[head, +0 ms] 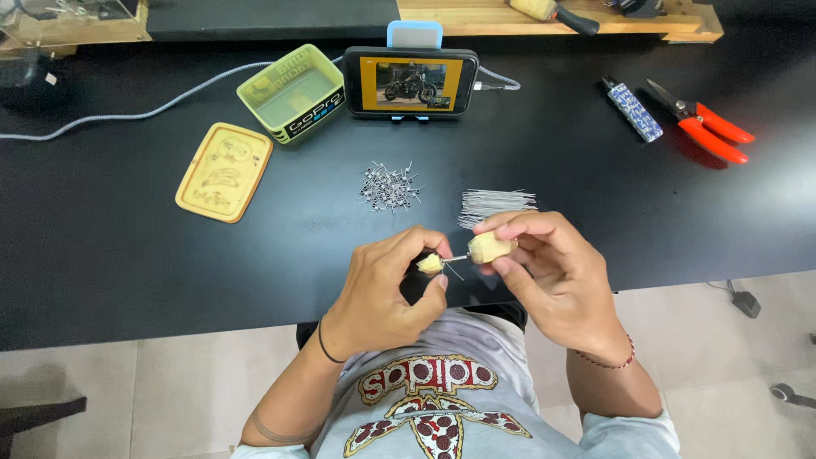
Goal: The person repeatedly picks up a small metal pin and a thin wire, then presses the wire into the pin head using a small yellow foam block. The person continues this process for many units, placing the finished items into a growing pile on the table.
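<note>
Right at the near edge of the black surface (127, 255), both hands meet over the person's lap. The right hand (544, 272) has its fingers closed round a small yellowish handle (490, 247), from which a thin metal rod (456, 257) sticks out toward the left hand (387, 293). The left fingers are pinched shut on a smaller yellowish piece (430, 263) at the rod's other end, and a fine wire (453, 272) trails down from between the 2 hands.

Judging by looks, the rod is stiff and light, the wire thin and springy, easily bent or dropped; the handle seems the sensible place to grip, with fingertip pressure only on the wire near the rod.

Just beyond the hands lies a bundle of straight wires (497, 206), and left of that bundle a heap of small coils (390, 186). Further back from the bundle a phone (411, 82) stands on a blue stand, its screen showing a motorcycle. Left of the phone sit a green box (291, 92) and its yellow lid (224, 171), lying flat, with a grey cable (144, 110) running past. Well right of the phone are a patterned lighter (632, 108) and red-handled cutters (705, 121).
</note>
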